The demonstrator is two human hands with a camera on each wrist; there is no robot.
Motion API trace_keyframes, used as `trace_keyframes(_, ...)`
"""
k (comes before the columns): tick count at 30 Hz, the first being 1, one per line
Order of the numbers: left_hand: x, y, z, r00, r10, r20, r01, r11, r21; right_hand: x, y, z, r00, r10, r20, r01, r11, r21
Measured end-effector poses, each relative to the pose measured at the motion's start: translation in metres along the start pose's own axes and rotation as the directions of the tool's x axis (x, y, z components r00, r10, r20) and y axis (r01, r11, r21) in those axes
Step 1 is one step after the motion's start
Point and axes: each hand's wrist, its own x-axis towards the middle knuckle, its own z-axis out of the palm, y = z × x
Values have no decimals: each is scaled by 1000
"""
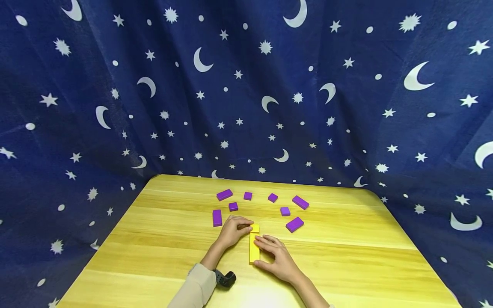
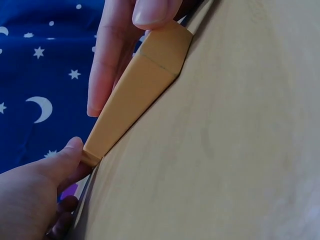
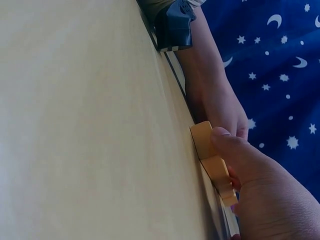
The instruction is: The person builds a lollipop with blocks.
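Observation:
A long yellow block (image 1: 254,253) lies lengthwise on the table, with a small yellow block (image 1: 255,228) end to end at its far end. My left hand (image 1: 232,232) pinches the small block from the left; in the left wrist view the thumb of that left hand (image 2: 42,182) sits against its side. From the right, my right hand (image 1: 276,259) holds the long block, thumb near its close end and fingers over its far part. In the right wrist view the right thumb (image 3: 237,147) lies along the long block (image 3: 202,140).
Several purple blocks form an arc beyond the hands, among them a long one (image 1: 217,217) at the left, a small one (image 1: 248,196) at the back and a long one (image 1: 294,224) at the right. A dark blue curtain (image 1: 246,107) hangs behind the wooden table (image 1: 154,239).

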Motion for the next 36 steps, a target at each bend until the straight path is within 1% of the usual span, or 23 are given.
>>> trace_keyframes(10, 0, -3, -1, 1000, 28, 11, -28, 1000, 10, 1, 0, -1, 1000, -8, -3, 8, 1000, -12)
trace_keyframes(17, -2, -4, 0, 1000, 8, 17, -8, 1000, -7, 0, 0, 0, 1000, -5, 2, 5, 1000, -9)
trace_keyframes(27, -2, -4, 0, 1000, 5, 20, -5, 1000, -19, 1, -1, -1, 1000, -1, 0, 1, 1000, -6)
trace_keyframes(36, -2, -3, 0, 999, -13, 31, 14, 1000, -17, 0, -1, 0, 1000, 3, -6, -3, 1000, -14)
